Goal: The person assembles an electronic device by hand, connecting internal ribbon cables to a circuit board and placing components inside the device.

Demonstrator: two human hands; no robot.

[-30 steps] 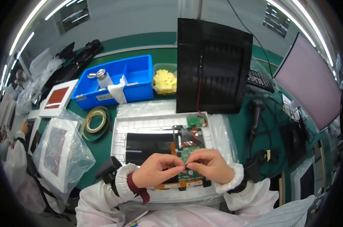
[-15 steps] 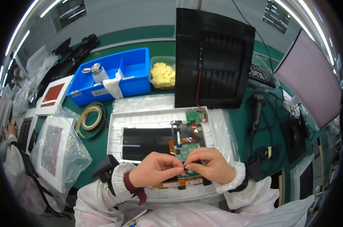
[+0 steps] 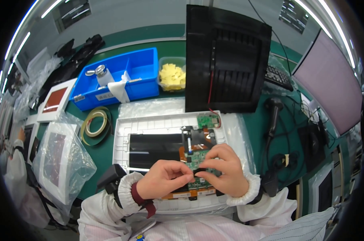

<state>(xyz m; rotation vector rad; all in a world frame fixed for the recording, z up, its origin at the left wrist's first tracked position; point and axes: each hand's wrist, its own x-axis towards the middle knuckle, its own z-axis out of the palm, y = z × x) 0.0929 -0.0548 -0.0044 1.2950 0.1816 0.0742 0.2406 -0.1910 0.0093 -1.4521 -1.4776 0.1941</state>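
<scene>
Left hand (image 3: 164, 178) and right hand (image 3: 224, 168) pinching small black strip (image 3: 198, 172) over green circuit board (image 3: 198, 170); fingertips closed on strip. Best keeping strip taut, pressing gently.

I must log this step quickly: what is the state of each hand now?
Left hand: fingers pinched shut on a small black strip.
Right hand: fingers pinched on the same strip, above the green circuit board.

Electronics assembly workshop, probably a factory line, green bench mat (image 3: 270, 132), blue parts bin (image 3: 143, 76), circuit board (image 3: 197, 158), cleanroom sleeves
</scene>
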